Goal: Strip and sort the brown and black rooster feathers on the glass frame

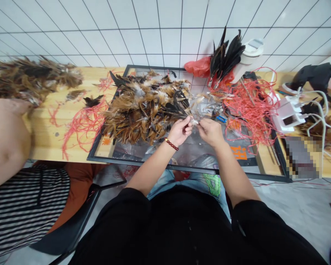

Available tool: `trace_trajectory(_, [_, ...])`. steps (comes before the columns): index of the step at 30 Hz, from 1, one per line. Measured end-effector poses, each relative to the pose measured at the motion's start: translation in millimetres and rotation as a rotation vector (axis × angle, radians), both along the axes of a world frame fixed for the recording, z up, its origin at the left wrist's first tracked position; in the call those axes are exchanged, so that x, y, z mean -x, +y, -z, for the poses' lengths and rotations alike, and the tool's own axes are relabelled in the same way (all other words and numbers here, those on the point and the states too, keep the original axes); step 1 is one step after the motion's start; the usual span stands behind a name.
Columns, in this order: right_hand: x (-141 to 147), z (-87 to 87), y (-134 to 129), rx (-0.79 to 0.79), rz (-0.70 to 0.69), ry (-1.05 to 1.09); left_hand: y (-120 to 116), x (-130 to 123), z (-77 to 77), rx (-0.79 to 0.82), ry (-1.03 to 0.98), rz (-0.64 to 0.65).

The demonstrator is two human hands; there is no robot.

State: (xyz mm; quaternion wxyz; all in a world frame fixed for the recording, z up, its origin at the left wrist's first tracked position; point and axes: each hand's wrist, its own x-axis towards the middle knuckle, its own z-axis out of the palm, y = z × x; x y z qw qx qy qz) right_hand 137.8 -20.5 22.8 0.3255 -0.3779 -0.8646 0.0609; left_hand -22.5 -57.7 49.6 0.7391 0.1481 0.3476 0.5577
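My left hand (181, 130), with a beaded bracelet on its wrist, pinches the pale quill ends of some dark feathers (175, 109). Close beside it, my right hand (210, 131) is closed at the same quill ends; what its fingers grip is hidden. Both hands are over a black-framed glass panel (143, 161). To their left spreads a large heap of brown feathers (143, 110). A small blue tool (221, 119) lies just behind my right hand, near a tangle of pink-red string (251, 110).
Black feathers (226, 55) stand by a red plastic bag (197, 66) and a white container (249, 55). White chargers with cables (289, 114) sit at the right. At the left, a co-worker's arm (8, 136) reaches near another feather pile (30, 77). More string (84, 123) lies between.
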Motion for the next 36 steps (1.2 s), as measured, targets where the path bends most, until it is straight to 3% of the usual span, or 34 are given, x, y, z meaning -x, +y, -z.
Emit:
trace_trajectory(6, [3.1, -0.4, -6.6, 0.02, -0.162, -0.021, 3.7, -3.2, 6.8, -0.062, 0.166, -0.207])
trace_trajectory(11, [2.9, -7.5, -9.6, 0.015, -0.112, 0.096, 5.2, -4.4, 15.0, -0.057, 0.338, -0.29])
trace_trajectory(17, [4.2, -13.1, -10.3, 0.018, -0.012, 0.283, 4.6, -8.0, 12.6, -0.021, 0.448, -0.24])
trace_trajectory(24, [7.8, -15.7, -5.7, 0.112, 0.032, 0.482, 0.8, -11.4, 14.4, -0.109, 0.418, -0.021])
trace_trajectory(27, [7.9, -11.9, 0.0, 0.256, 0.056, 0.606, -0.5, -12.4, 14.1, -0.115, 0.399, 0.037])
trace_trajectory(33, [10.1, -2.5, 8.4, 0.913, -0.026, 0.952, -1.5, -13.7, 16.8, -0.088, 0.46, 0.047])
trace_trajectory(36, [9.6, -1.9, 10.1, 1.013, -0.081, 1.005, -1.7, -12.7, 16.4, -0.06, 0.426, 0.067])
